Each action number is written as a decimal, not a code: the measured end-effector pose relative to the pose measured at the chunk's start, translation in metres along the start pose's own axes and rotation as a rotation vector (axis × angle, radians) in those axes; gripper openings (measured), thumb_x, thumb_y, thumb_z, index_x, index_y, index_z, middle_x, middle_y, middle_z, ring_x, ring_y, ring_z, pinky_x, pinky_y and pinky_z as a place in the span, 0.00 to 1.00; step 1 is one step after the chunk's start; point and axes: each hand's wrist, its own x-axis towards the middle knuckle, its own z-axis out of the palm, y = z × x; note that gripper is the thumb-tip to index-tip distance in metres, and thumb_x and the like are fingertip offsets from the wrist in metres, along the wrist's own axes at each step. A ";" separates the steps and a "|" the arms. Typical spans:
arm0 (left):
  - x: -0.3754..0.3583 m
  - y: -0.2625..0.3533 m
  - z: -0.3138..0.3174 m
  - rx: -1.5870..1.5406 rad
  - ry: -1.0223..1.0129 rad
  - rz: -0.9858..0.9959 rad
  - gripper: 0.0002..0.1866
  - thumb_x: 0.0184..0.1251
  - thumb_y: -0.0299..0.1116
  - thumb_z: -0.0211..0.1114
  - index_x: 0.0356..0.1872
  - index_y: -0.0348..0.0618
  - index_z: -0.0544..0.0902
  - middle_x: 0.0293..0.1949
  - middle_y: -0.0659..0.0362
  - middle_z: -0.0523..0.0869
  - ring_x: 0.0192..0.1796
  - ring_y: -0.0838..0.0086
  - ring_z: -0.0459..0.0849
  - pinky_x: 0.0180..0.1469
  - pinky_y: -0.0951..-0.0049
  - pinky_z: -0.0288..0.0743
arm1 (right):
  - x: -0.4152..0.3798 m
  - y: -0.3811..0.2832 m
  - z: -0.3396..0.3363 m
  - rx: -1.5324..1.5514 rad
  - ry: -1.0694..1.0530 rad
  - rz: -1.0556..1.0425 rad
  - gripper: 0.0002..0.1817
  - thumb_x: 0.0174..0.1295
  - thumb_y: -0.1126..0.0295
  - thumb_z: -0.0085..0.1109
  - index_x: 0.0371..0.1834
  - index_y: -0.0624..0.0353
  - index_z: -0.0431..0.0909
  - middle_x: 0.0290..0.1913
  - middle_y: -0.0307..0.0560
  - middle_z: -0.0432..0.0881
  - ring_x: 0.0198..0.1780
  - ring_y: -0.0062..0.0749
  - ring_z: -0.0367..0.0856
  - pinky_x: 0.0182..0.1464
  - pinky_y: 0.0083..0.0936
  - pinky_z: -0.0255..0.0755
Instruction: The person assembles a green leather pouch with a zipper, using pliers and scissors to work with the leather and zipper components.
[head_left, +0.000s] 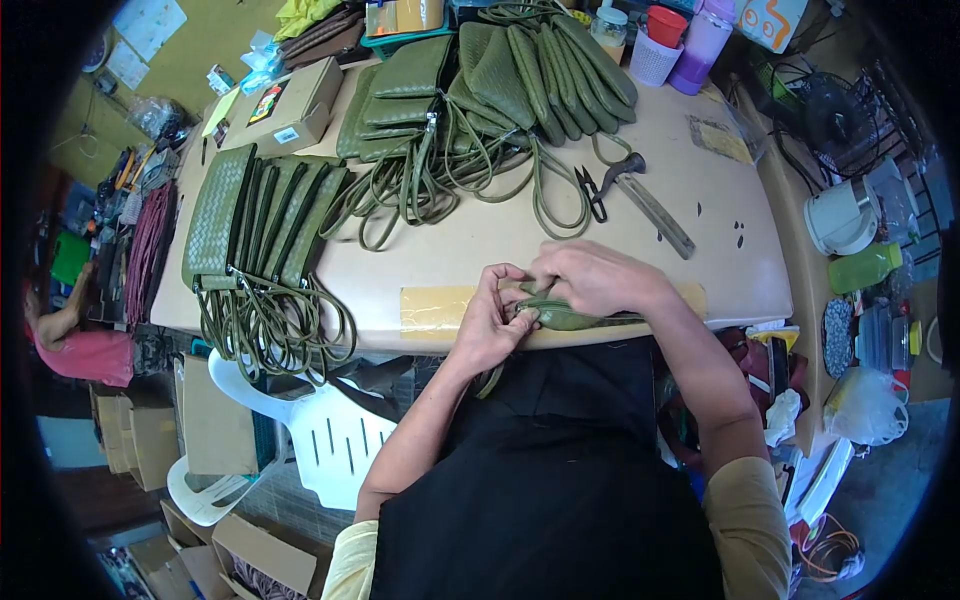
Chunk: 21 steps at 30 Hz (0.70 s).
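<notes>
At the table's front edge a green pouch [568,318] with a zipper lies close to my body. My left hand [490,325] is closed on its left end, thumb and fingers pinching near the zipper's end. My right hand [592,280] is bent over the top of the pouch, fingers closed beside the left fingertips; a bit of green strap shows between the hands. What exactly the right fingertips grip is partly hidden. Beyond the hands lie a hammer [652,212] and small black thread snips [592,195].
Green woven pouches [215,215] with looped straps lie at the left, and more pouches [500,85] are piled at the back. A cardboard box [300,110] stands back left. Cups and a purple bottle [700,55] stand back right. A white plastic chair [340,440] is below left; another person [85,335] is far left.
</notes>
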 end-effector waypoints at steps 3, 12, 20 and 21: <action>0.000 0.005 0.003 -0.019 0.012 -0.045 0.27 0.62 0.09 0.54 0.59 0.42 0.59 0.44 0.55 0.80 0.38 0.80 0.80 0.44 0.79 0.78 | -0.006 -0.007 -0.007 -0.187 0.206 0.073 0.04 0.56 0.76 0.58 0.32 0.64 0.74 0.36 0.54 0.75 0.46 0.50 0.76 0.49 0.41 0.69; 0.005 0.014 0.001 -0.041 0.015 -0.074 0.18 0.63 0.14 0.60 0.52 0.37 0.69 0.40 0.58 0.82 0.38 0.82 0.80 0.43 0.81 0.77 | -0.017 -0.015 -0.002 -0.177 0.234 0.048 0.07 0.54 0.79 0.62 0.36 0.66 0.75 0.37 0.54 0.76 0.43 0.51 0.77 0.46 0.38 0.70; 0.010 0.014 0.003 0.449 0.158 0.058 0.12 0.60 0.20 0.67 0.44 0.34 0.77 0.36 0.59 0.83 0.40 0.82 0.79 0.45 0.80 0.73 | 0.000 -0.002 0.026 -0.004 0.273 -0.063 0.08 0.54 0.79 0.61 0.37 0.65 0.75 0.36 0.54 0.75 0.41 0.50 0.77 0.44 0.36 0.69; 0.009 0.015 0.005 0.392 0.153 0.061 0.12 0.61 0.19 0.66 0.44 0.34 0.77 0.36 0.59 0.83 0.40 0.82 0.79 0.45 0.80 0.73 | -0.003 0.003 0.024 0.047 0.211 -0.072 0.08 0.54 0.79 0.59 0.37 0.66 0.75 0.36 0.53 0.76 0.42 0.50 0.77 0.45 0.37 0.70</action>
